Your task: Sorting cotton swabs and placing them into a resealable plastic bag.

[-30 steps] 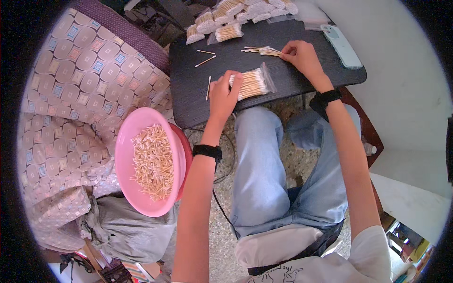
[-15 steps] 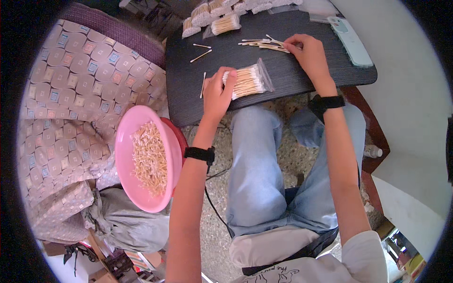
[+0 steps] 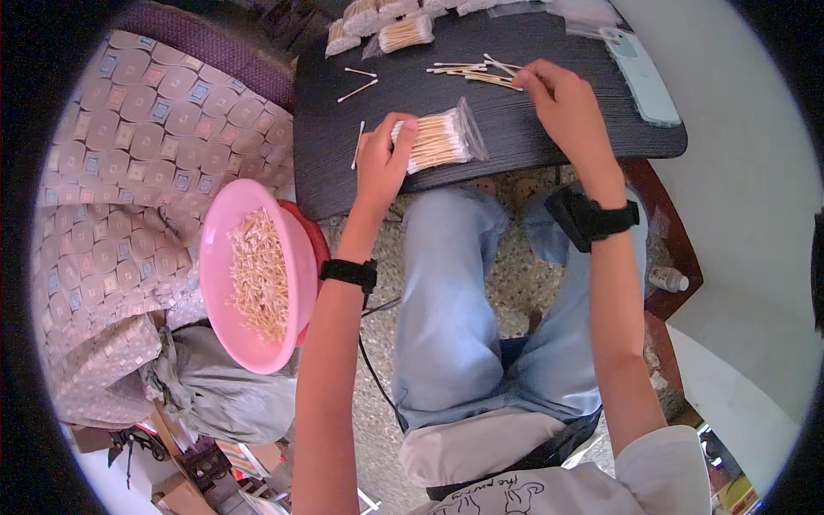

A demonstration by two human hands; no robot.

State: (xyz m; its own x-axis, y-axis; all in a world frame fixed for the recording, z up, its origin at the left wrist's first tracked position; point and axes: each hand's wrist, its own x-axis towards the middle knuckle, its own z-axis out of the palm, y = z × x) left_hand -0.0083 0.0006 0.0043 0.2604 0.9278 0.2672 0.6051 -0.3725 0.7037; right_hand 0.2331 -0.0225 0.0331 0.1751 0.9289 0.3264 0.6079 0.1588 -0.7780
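A clear plastic bag packed with cotton swabs [image 3: 439,142] lies near the front edge of the black table. My left hand [image 3: 384,161] is closed around its left end, with the thumb on top. Farther right, my right hand [image 3: 568,112] has its thumb and forefinger together at the right end of a small loose pile of cotton swabs [image 3: 463,72]. The fingers cover the tips of the swabs there. Left of the bag, a single swab [image 3: 358,144] lies beside my left hand, and two more swabs [image 3: 358,89] rest farther back.
Several filled swab bags [image 3: 403,34] line the table's far edge. A pale green phone [image 3: 642,79] lies at the right, near clear empty bags [image 3: 588,15]. Below the table's left side stands a pink basin [image 3: 215,283] heaped with loose swabs [image 3: 260,279]. A wall rises on the right.
The whole view has shifted slightly. My right hand has drawn back a little toward me and to the right, still at the loose swabs. My left hand keeps its hold on the bag.
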